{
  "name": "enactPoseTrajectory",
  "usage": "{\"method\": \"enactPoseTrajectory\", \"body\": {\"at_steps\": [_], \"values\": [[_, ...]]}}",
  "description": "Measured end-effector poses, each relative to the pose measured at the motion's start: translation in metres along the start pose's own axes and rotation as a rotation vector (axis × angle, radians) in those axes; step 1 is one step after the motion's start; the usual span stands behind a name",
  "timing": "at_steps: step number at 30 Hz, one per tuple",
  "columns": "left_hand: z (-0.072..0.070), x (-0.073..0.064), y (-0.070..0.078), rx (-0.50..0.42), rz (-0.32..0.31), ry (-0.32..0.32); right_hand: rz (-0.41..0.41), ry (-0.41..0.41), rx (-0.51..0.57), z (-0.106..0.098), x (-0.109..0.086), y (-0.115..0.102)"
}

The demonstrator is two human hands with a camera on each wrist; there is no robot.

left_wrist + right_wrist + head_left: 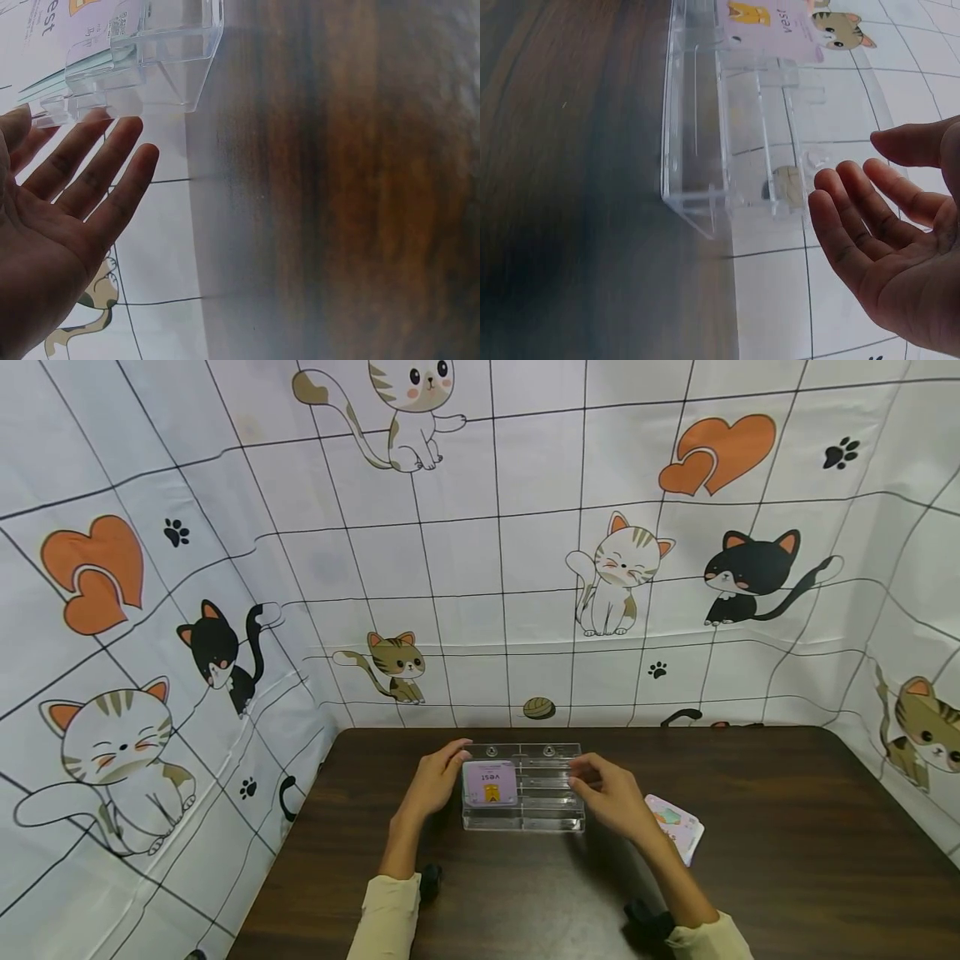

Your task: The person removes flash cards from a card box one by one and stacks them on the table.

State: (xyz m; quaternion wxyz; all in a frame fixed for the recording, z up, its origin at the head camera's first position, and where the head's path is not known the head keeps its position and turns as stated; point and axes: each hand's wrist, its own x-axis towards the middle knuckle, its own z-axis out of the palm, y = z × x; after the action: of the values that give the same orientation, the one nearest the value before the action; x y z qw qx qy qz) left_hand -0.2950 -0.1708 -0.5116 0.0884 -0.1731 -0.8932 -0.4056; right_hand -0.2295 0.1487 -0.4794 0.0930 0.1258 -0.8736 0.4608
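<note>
A clear plastic tiered card holder (551,819) stands on the table in the head view. Its left column bears a lilac card (491,777) reading "vest" with a yellow vest picture; the right column's tiers hold no card. At the holder's upper left edge is my left hand (435,781), fingertips at the plastic and fingers mostly straight in the left wrist view. My right hand (613,793) is beside the holder's right edge, its fingers loosely bent with nothing between them in the right wrist view. Whether those fingertips touch the holder, I cannot tell.
A small pile of lilac and white cards (684,829) lies on the dark wooden table (772,860), right of the holder and partly behind my right forearm. A white sheet (465,560) printed with cats and grid lines hangs behind the table.
</note>
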Motion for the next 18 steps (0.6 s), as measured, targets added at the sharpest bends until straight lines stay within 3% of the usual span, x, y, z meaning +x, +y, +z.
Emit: {"method": "enactPoseTrajectory", "body": {"at_steps": [18], "values": [[0.001, 0.000, -0.003, 0.007, -0.001, -0.005, -0.081, -0.056, 0.093, 0.027, 0.012, -0.015]]}}
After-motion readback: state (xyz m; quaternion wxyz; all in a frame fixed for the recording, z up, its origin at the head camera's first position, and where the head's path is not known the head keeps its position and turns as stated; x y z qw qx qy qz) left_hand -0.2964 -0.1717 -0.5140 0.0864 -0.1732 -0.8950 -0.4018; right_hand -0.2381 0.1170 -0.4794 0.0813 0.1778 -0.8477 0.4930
